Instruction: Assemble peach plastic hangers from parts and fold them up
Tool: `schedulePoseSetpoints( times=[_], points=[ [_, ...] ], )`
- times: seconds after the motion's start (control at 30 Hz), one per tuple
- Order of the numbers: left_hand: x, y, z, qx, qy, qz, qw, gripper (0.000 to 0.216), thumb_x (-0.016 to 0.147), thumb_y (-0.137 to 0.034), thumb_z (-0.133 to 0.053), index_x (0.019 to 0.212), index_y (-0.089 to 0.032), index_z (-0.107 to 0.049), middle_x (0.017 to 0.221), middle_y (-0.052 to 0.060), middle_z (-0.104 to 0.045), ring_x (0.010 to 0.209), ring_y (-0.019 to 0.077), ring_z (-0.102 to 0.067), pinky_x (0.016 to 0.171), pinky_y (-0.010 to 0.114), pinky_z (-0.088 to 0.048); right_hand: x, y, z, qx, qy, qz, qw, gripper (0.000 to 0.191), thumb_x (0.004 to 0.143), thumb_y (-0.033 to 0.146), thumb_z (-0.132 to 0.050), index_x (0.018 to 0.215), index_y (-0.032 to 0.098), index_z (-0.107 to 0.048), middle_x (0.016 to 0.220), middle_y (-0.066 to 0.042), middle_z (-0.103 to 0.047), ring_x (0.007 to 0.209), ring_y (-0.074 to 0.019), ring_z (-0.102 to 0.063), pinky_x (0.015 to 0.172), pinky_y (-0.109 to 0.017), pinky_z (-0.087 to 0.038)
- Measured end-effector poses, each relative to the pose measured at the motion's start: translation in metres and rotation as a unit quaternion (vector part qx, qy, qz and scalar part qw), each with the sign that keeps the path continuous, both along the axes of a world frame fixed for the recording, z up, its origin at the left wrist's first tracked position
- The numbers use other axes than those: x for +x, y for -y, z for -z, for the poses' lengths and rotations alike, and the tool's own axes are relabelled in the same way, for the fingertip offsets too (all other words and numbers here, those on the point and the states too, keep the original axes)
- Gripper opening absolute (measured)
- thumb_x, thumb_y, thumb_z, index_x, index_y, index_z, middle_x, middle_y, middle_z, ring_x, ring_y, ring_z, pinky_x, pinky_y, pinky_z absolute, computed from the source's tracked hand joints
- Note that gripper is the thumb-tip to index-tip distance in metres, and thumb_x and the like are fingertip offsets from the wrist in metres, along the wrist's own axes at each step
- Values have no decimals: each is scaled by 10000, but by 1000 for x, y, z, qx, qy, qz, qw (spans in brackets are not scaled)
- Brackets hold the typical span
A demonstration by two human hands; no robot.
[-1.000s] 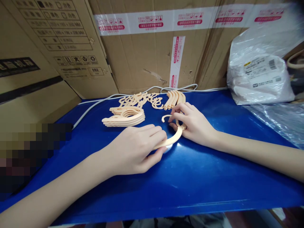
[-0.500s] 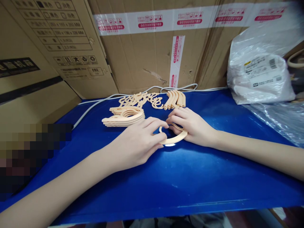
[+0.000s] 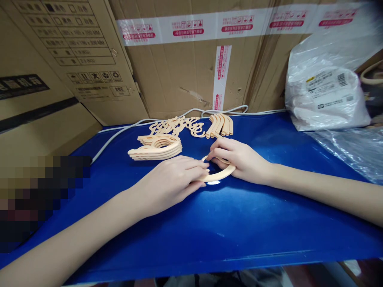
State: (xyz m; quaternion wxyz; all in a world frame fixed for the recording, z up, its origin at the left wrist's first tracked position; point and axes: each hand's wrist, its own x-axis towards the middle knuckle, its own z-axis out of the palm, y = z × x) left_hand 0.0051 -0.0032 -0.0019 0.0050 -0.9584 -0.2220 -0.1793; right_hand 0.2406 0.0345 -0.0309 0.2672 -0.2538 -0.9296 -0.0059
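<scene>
Both hands grip a beige plastic folding hanger (image 3: 220, 175), its curved piece bowed toward me just above the blue table. My left hand (image 3: 175, 179) pinches the left end between thumb and fingers. On the right side, my right hand (image 3: 236, 157) has its fingers curled around the hanger, hiding part of it. Beyond my left hand lies a neat stack of folded hangers (image 3: 157, 150). Behind that stack is a loose pile of hanger hooks (image 3: 173, 126). Several curved hanger arms (image 3: 220, 125) lie side by side behind my right hand.
Cardboard boxes (image 3: 179, 67) wall off the back and left of the blue table (image 3: 239, 231). A white cable (image 3: 119, 131) runs along the back edge. Clear plastic wrapping and a labelled white bag (image 3: 329, 99) sit at the right.
My left fingers have lowered and closed in more on the hanger's left end. The right hand has shifted slightly toward me. The stack and loose parts stay put.
</scene>
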Motion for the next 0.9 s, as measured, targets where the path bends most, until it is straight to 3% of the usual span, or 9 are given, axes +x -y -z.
schedulePoseSetpoints(
  times=[0.43, 0.9],
  points=[
    [-1, 0, 3, 8, 12, -5, 1000, 158, 951, -218, -541, 996, -154, -678, 1040, 55, -727, 884, 194, -688, 763, 298, -515, 1, -1, 1, -15, 16, 3, 1000, 196, 876, 69, -496, 984, 175, -621, 1002, -56, -606, 873, -173, -550, 776, -315, -439],
    [-1, -1, -2, -29, -14, -16, 999, 203, 988, -215, -467, 1052, -175, -655, 1046, 39, -688, 953, 169, -615, 825, 292, -471, 1, 0, -1, -13, 8, -23, 1000, 212, 908, 91, -479, 1032, 188, -622, 996, -57, -601, 897, -183, -544, 788, -338, -433]
  ],
)
